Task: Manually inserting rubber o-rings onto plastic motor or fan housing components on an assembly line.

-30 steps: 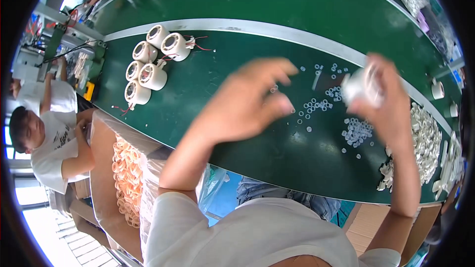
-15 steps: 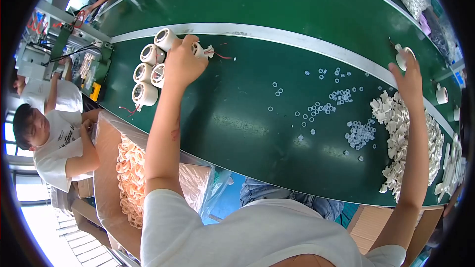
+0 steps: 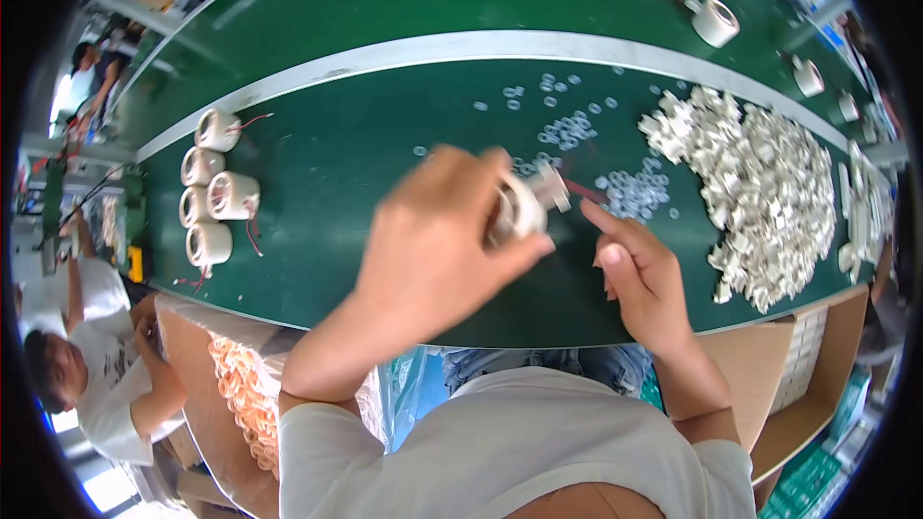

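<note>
White housing (image 3: 522, 210) is hanging left of the clear ring pile (image 3: 636, 194), our left hand (image 3: 423, 226) gripping it. Right hand (image 3: 649, 284) is hovering our side of that pile, fingers partly spread; we're best off sparing the red wires (image 3: 584, 191).

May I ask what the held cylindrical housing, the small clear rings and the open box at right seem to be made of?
Cylindrical housing: probably smooth plastic, from its even off-white colour, though blur leaves it open.
Small clear rings: likely plastic, perhaps glossy, as they look translucent.
Open box: matt cardboard, from its plain brown panels.
</note>
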`<action>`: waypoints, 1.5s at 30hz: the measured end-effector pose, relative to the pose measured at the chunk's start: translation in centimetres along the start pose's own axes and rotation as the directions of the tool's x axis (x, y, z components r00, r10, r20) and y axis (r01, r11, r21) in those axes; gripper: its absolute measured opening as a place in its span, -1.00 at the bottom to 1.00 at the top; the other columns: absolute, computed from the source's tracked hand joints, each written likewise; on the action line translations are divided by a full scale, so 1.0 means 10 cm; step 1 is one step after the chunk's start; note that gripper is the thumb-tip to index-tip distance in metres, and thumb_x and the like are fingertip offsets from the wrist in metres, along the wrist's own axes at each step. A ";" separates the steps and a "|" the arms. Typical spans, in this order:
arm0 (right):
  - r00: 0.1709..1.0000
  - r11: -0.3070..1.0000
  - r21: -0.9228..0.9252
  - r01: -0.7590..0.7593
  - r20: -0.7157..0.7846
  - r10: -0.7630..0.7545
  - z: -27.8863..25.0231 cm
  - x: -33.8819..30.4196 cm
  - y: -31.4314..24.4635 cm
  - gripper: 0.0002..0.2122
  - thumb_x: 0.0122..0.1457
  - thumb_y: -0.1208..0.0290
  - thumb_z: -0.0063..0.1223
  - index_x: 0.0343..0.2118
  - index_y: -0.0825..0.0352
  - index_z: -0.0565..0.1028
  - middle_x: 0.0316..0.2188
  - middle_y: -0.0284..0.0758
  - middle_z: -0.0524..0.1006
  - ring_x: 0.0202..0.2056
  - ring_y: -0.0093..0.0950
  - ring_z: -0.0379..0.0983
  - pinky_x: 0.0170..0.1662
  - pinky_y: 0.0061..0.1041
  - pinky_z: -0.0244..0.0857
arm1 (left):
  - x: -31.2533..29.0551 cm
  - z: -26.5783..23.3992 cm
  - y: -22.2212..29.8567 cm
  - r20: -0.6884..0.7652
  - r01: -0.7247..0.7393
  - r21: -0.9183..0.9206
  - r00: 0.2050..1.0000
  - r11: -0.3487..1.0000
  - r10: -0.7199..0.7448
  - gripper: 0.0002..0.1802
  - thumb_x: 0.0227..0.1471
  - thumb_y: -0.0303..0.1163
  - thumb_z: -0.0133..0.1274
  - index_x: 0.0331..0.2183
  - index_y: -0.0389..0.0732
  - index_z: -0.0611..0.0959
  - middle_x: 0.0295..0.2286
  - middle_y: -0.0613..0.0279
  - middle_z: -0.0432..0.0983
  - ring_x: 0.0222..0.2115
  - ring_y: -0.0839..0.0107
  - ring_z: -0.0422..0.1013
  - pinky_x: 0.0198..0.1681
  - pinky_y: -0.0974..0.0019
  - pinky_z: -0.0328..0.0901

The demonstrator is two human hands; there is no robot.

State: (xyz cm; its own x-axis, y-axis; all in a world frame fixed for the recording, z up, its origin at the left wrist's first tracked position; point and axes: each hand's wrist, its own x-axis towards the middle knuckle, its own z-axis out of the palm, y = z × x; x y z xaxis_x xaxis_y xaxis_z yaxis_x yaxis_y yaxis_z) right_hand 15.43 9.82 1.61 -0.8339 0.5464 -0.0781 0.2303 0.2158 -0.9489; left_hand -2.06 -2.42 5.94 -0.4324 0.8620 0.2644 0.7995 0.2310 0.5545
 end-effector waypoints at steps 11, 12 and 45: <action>0.950 0.990 0.140 0.030 -0.313 0.016 0.17 -0.18 0.26 -0.93 0.15 0.52 -0.05 -0.44 0.39 0.43 -0.52 -0.33 0.41 -0.55 -0.60 0.23 -0.47 -0.68 0.16 | -0.09 0.71 0.04 0.523 0.417 -0.609 0.851 0.675 -0.054 -0.74 -0.17 -0.45 0.19 -0.36 -0.28 0.52 -0.53 0.28 0.42 -0.60 0.60 0.30 -0.57 0.56 0.20; 0.953 0.983 0.186 0.002 -0.297 0.054 0.16 -0.18 0.22 -0.91 0.16 0.49 -0.07 -0.45 0.38 0.41 -0.51 -0.34 0.41 -0.56 -0.63 0.22 -0.47 -0.69 0.15 | -0.07 0.73 0.03 0.586 0.502 -0.666 0.810 0.551 -0.029 -0.78 -0.14 -0.46 0.17 -0.38 -0.29 0.52 -0.53 0.27 0.42 -0.61 0.61 0.29 -0.58 0.57 0.20; 0.939 0.995 0.075 0.073 -0.341 -0.043 -0.01 -0.21 0.22 -0.89 0.12 0.53 0.00 -0.53 0.39 0.39 -0.59 -0.38 0.37 -0.61 -0.61 0.13 -0.53 -0.67 0.09 | -0.11 0.74 0.01 0.583 0.504 -0.778 0.801 0.374 0.134 -0.74 -0.04 -0.64 0.04 -0.22 -0.31 0.51 -0.41 0.17 0.52 -0.44 0.55 0.42 -0.39 0.57 0.29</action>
State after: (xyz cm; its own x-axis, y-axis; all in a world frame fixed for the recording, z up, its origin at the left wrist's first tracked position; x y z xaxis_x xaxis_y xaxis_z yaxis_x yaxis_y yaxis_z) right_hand 17.73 9.26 -0.24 -0.6215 0.7801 0.0717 0.1307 0.1935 -0.9724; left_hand 1.56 -0.02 -0.13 0.0041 0.9847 -0.1741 -0.2431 0.1698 0.9550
